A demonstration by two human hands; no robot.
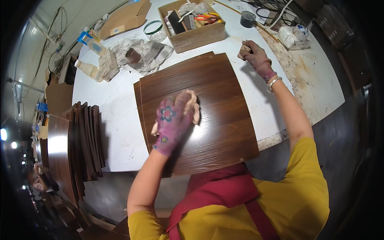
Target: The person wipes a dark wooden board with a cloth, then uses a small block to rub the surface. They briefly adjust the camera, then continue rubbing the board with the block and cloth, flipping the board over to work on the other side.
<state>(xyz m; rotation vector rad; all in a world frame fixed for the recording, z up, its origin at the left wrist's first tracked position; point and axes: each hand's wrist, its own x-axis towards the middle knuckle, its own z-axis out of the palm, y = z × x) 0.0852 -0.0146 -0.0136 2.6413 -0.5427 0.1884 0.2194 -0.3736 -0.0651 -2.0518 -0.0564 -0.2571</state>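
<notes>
A dark brown wood-grain panel [224, 112] lies flat in front of me, with the edge of another panel showing from under it. My left hand [173, 122], in a purple glove with flower prints, is closed over a crumpled beige cloth [193, 105] and presses it on the panel's left half. Beyond the panel's right edge, my right hand [259, 60] is raised over the white table, also gloved. Its fingers grip a small tan piece [244, 51], either a block or a folded pad; I cannot tell which.
Several brown panels [86, 140] stand on edge at the left. Along the back are a cardboard box [196, 39] of tools, a grey-white cloth [154, 56] with a brown cup-like roll [132, 56], plastic bottles [89, 70], a dark round tub [247, 19] and a white bundle [295, 37].
</notes>
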